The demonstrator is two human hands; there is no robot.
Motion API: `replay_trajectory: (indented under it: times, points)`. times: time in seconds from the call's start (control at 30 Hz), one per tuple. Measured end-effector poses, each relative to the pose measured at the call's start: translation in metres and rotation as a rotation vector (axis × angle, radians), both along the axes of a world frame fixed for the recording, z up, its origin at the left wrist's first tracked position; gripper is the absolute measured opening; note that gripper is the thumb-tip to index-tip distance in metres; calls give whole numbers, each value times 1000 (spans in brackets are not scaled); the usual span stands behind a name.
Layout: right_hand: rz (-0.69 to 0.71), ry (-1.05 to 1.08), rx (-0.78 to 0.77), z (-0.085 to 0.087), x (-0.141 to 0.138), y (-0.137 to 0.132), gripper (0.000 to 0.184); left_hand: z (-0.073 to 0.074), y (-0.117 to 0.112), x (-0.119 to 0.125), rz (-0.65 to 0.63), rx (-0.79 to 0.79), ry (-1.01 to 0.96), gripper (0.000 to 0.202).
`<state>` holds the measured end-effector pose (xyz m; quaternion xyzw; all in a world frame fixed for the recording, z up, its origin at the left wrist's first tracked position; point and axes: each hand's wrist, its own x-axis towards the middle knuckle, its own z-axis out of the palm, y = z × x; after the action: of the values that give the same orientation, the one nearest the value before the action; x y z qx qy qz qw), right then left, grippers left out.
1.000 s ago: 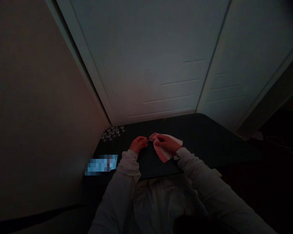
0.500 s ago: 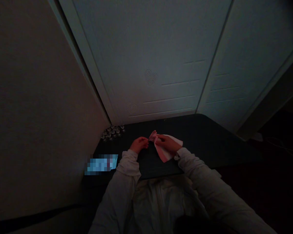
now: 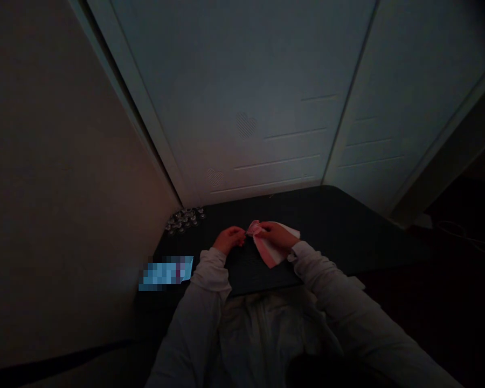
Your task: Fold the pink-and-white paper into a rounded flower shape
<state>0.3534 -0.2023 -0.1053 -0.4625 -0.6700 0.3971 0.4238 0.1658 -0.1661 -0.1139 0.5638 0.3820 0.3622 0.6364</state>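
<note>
In the dim head view, my right hand (image 3: 278, 236) is closed around a pink-and-white cloth (image 3: 270, 255), whose loose end hangs toward the table's front edge. The cloth bunches up at its left end, near my fingertips. My left hand (image 3: 228, 238) is closed just to the left of that bunch, its fingertips pinched together. A small thing seems to sit between the left fingertips and the cloth, too dark and small to name. Both hands are above a dark table (image 3: 327, 237).
Several small, clear, glass-like pieces (image 3: 185, 219) stand grouped at the table's back left corner. A lit screen (image 3: 167, 272), partly blurred out, lies at the left edge. White panels with heart patterns (image 3: 246, 125) rise behind the table; a wall (image 3: 84, 188) borders the left.
The view has shifted slightly. The bunched end of the cloth has turned a little and looks lower and rounder in my right fingers. Both hands stay in nearly the same place.
</note>
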Motion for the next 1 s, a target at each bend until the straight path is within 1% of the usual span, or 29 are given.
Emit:
replay_trajectory:
  times: [0.1,0.2,0.33,0.4,0.53,0.7,0.8,0.87,0.97,1.0]
  points:
    - [-15,40,-21,-2,-1,0,24,0,0,1,26,-11,-20,28]
    - [-1,128,-36,-3,-1,0,25,2,0,1,70,-31,-61,29]
    - [5,193,-14,-7,2,3,27,5,-2,2,110,-57,-101,29]
    - [-10,221,-11,-9,2,5,27,6,-3,2,111,-65,-107,28]
    - [-96,291,-61,-12,1,8,22,6,-4,2,109,-63,-106,29]
    - [-109,372,-80,-11,-1,9,20,4,-2,2,101,-53,-104,29]
    - [-81,407,-60,-11,-1,8,28,2,0,2,99,-47,-90,30]
    - [-23,365,-59,-9,-1,5,33,1,1,1,96,-43,-84,33]
    - [106,270,-63,-5,-3,0,31,0,2,1,105,-32,-77,34]
    - [123,253,-67,-4,-4,-2,32,0,2,1,107,-27,-72,34]
